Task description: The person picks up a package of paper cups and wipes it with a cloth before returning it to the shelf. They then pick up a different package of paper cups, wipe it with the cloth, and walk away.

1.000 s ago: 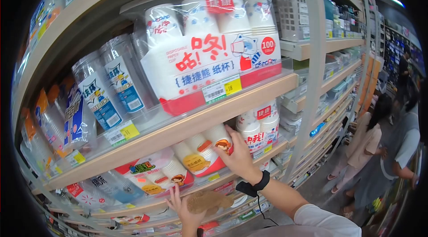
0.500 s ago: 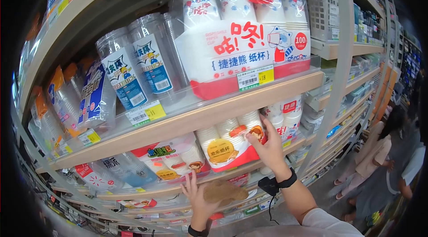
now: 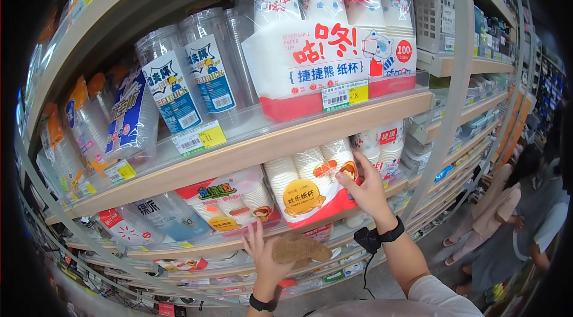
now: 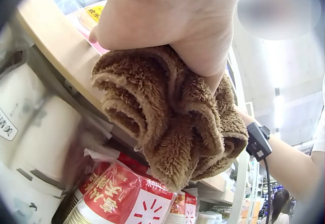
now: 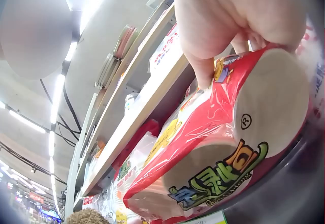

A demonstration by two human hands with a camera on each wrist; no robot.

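My right hand (image 3: 371, 193) grips the right end of a clear-wrapped pack of paper cups (image 3: 303, 196) with a red band and yellow label. The pack tilts forward over the front of the lower shelf. In the right wrist view the thumb presses its printed face, and round cup bottoms show through the wrap (image 5: 218, 125). My left hand (image 3: 265, 256) holds a bunched brown fluffy cloth (image 4: 175, 117), its fingers spread upward near the shelf edge. Just left of the gripped pack stands a similar cup pack (image 3: 230, 202).
Above, a wooden shelf edge (image 3: 250, 162) runs across, bearing a large cup pack (image 3: 334, 48) and clear plastic cups (image 3: 212, 72). A metal upright (image 3: 456, 78) stands right of the shelf. People (image 3: 498, 197) are in the aisle at the right.
The head view has swung left, so the shelves sit further right. My right hand has drawn the cup pack outward, and its lower edge now juts past the shelf. My left hand keeps the cloth.
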